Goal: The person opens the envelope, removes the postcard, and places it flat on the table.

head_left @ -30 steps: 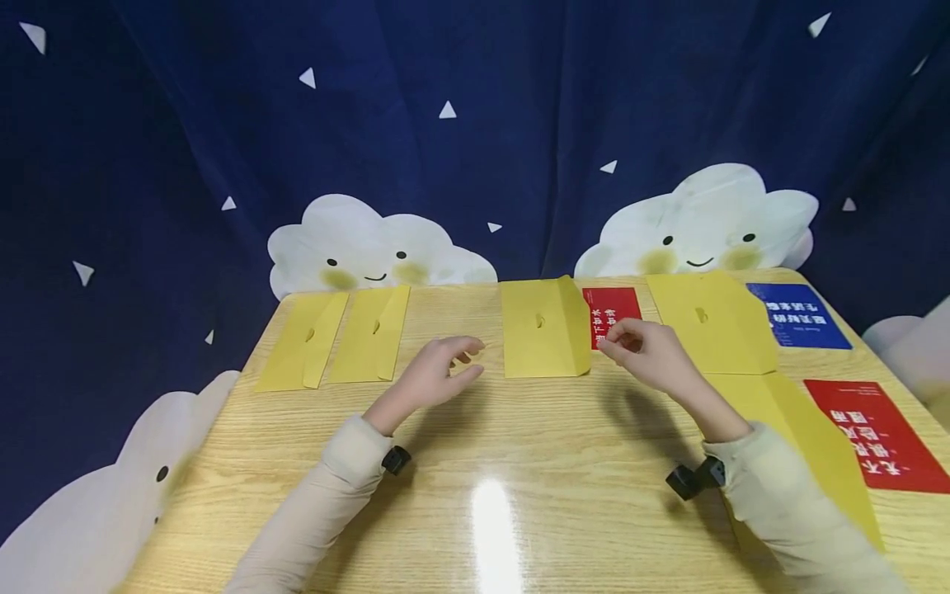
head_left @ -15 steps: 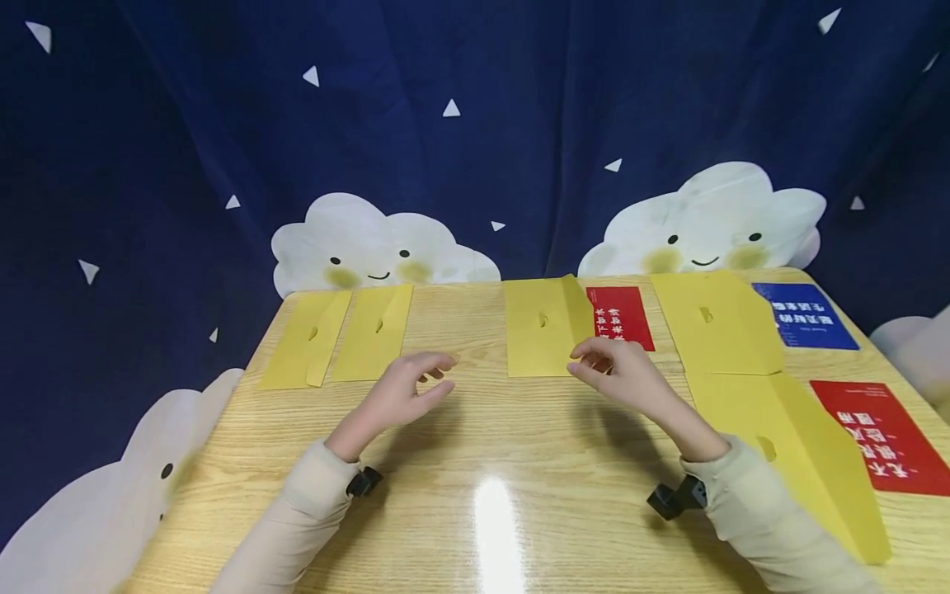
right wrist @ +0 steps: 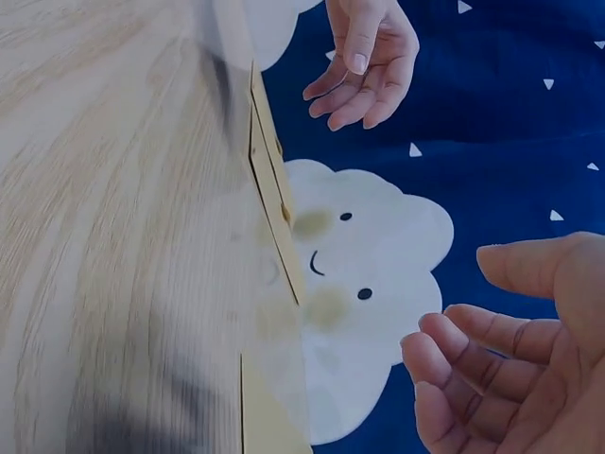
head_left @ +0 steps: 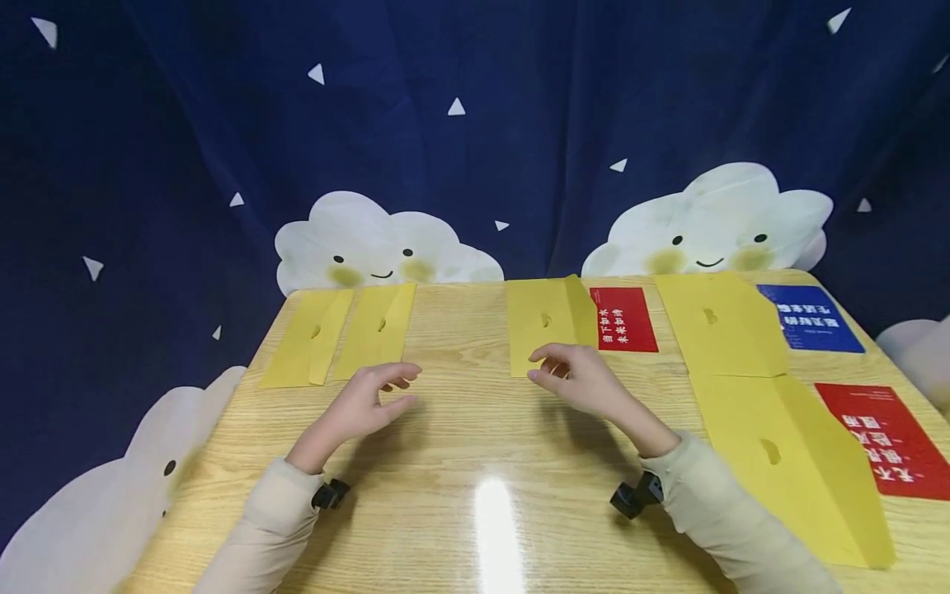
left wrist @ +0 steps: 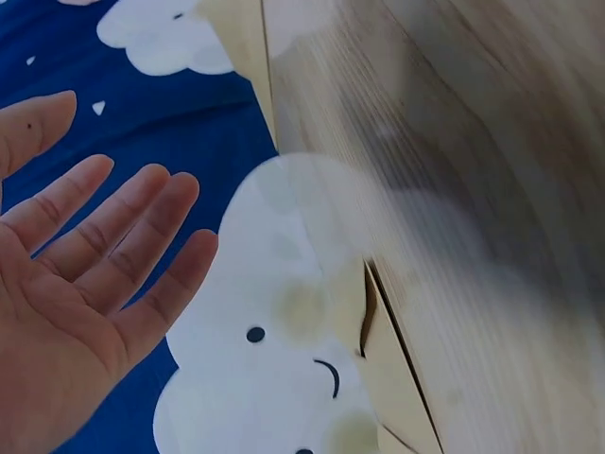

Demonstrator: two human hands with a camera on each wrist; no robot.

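My left hand point(head_left: 364, 402) hovers over the table, just in front of two yellow envelopes at the left; its fingers are relaxed and hold nothing, as the left wrist view of the palm point(left wrist: 57, 293) confirms. My right hand point(head_left: 582, 379) is above the table by the near edge of the middle yellow envelope point(head_left: 534, 313), overlapping its corner in the head view. Its fingers point(right wrist: 482, 369) bend loosely around empty space. A red card point(head_left: 625, 320) with white characters lies beside that envelope's raised flap. The left pair are the outer envelope point(head_left: 293, 342) and the inner envelope point(head_left: 371, 330), flaps folded over.
At the right lie a far yellow envelope point(head_left: 716, 330) and a near one point(head_left: 779, 478), flaps unfolded. A blue card point(head_left: 812, 318) and another red card point(head_left: 891, 437) lie beside them. A dark blue curtain point(head_left: 445, 49) with clouds stands behind the wooden table point(head_left: 445, 511).
Both hands have drifted left and slightly toward the near side of the table; the right hand has moved off the red card. The envelopes and cards stay in place.
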